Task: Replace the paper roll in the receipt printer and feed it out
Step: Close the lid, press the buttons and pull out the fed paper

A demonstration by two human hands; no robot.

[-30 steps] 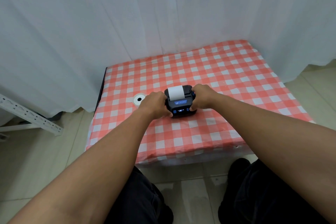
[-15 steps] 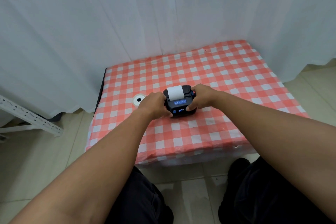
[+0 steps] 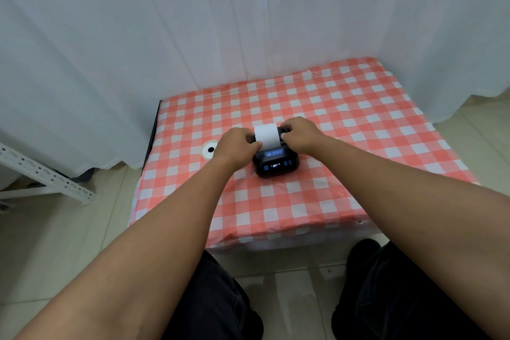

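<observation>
Black plastic, with a small lit display on its front, the compact receipt printer (image 3: pixel 276 163) sits near the middle of a low table draped in a red-and-white checked cloth (image 3: pixel 345 107). From my remote view through the head camera, a strip of white receipt paper (image 3: pixel 266 136) stands up out of the printer's top, curving slightly toward the camera. The left hand (image 3: pixel 235 144) curls its fingers at the paper's left edge, pinching it against the printer's top corner. The right hand (image 3: pixel 299 134) closes over the printer's upper right side, fingers bent on the black casing just beside the paper; I cannot tell whether they also touch the strip. Both bare forearms reach in from the bottom of the picture. A flat white paper roll (image 3: pixel 210 149) with a dark core hole lies on the cloth just left of the left hand, apart from the printer. White curtains (image 3: pixel 193 22) hang behind the table, and a white perforated metal bracket (image 3: pixel 44 174) angles across the tiled floor at left.
</observation>
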